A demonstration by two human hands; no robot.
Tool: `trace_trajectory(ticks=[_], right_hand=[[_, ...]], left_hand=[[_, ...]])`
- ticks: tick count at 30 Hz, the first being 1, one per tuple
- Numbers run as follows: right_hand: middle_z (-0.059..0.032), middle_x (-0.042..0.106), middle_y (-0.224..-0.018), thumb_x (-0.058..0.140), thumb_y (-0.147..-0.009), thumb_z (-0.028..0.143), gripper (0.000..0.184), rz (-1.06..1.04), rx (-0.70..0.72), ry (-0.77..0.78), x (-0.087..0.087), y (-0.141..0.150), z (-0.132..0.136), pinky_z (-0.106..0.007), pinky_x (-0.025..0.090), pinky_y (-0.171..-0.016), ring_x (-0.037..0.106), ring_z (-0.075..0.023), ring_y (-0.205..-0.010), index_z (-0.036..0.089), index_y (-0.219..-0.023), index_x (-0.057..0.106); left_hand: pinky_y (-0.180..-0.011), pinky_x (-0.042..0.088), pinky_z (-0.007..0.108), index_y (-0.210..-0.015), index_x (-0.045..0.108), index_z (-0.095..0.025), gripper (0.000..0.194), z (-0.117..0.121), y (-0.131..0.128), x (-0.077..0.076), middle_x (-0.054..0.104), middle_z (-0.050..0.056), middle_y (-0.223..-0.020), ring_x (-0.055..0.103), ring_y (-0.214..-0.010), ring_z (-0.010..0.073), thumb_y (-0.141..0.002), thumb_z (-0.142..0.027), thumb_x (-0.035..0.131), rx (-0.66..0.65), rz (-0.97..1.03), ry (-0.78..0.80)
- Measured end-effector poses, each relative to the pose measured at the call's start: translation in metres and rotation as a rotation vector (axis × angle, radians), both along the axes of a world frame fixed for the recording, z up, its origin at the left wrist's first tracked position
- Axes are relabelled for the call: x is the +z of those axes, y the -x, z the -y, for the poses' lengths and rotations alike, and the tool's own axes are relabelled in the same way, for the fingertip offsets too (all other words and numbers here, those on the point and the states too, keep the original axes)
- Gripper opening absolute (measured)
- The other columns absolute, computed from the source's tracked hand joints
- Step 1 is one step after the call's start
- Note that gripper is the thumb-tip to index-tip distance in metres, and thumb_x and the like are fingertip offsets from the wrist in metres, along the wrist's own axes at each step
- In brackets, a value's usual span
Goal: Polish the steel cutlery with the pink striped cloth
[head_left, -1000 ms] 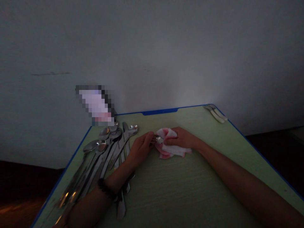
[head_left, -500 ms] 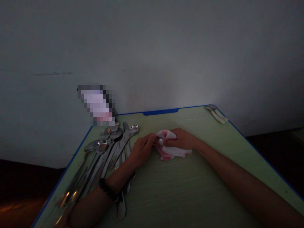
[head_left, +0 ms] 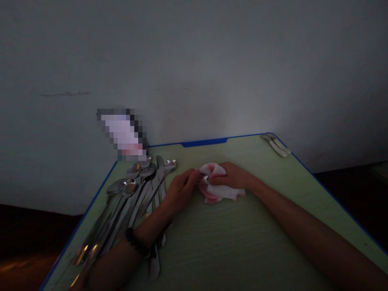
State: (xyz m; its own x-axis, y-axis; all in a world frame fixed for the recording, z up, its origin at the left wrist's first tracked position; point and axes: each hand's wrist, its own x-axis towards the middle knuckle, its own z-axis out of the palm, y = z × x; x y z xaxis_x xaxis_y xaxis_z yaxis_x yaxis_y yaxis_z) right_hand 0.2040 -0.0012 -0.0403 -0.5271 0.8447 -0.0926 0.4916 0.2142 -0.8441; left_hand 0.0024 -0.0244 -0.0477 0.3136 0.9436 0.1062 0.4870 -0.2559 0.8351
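The right hand [head_left: 235, 176] is closed on a pink and white cloth [head_left: 226, 191], which is folded loosely around a small shiny metal utensil [head_left: 206, 179]. The left hand [head_left: 182, 188] has its fingertips pinched on that utensil at the cloth's left side; too little metal shows to tell what kind it is. All of this sits near the middle of the desk [head_left: 236, 242].

A thin blue rim [head_left: 324, 194] runs around the desk, with a wider blue tab [head_left: 204, 142] on the far side, by the wall [head_left: 194, 60]. Green surface spreads from the cloth toward the right edge and the near side. On the left, a pile of spoons [head_left: 130, 186] and other metal cutlery lies partly under the left forearm, which wears a black bracelet [head_left: 136, 242]. A pixelated screen [head_left: 124, 135] stands behind the pile. Two white-handled utensils [head_left: 279, 148] lie at the far right corner.

Compared with one second ago, the left fingertips are closer to the cloth; the pile and the white-handled pair have stayed put.
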Motion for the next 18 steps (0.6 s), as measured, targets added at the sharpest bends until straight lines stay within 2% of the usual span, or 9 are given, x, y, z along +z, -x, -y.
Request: trace_trajectory(ticks=[7, 11, 18], right_hand=[[0.0004, 0.054, -0.061, 0.056, -0.074, 0.036, 0.025, 0.039, 0.036, -0.005, 0.002, 0.001, -0.001, -0.018, 0.033, -0.045, 0.045, -0.0082, -0.051, 0.012, -0.075, 0.059], [0.0007, 0.051, -0.057, 0.053, -0.076, 0.035, 0.023, 0.074, 0.091, -0.044, 0.008, 0.002, 0.001, -0.019, 0.031, -0.043, 0.042, -0.0087, -0.049, 0.013, -0.071, 0.058], [0.0012, 0.053, -0.061, 0.052, -0.077, 0.033, 0.020, 0.111, 0.174, -0.081, 0.012, 0.002, 0.001, -0.019, 0.031, -0.045, 0.044, -0.0089, -0.052, 0.014, -0.076, 0.058]], left_hand=[[-0.052, 0.035, 0.021, -0.070, 0.049, -0.017, 0.035, 0.000, 0.000, 0.001, 0.047, -0.003, -0.060, 0.044, -0.057, 0.0118, -0.089, -0.041, 0.031, 0.015, -0.038, -0.028], [-0.055, 0.036, 0.023, -0.068, 0.048, -0.017, 0.038, 0.001, -0.002, 0.002, 0.051, -0.001, -0.065, 0.048, -0.062, 0.0134, -0.090, -0.041, 0.027, -0.027, -0.068, -0.035], [-0.055, 0.032, 0.023, -0.065, 0.048, -0.017, 0.037, 0.004, -0.005, 0.007, 0.048, -0.004, -0.058, 0.045, -0.056, 0.0119, -0.089, -0.041, 0.032, -0.104, -0.122, -0.066]])
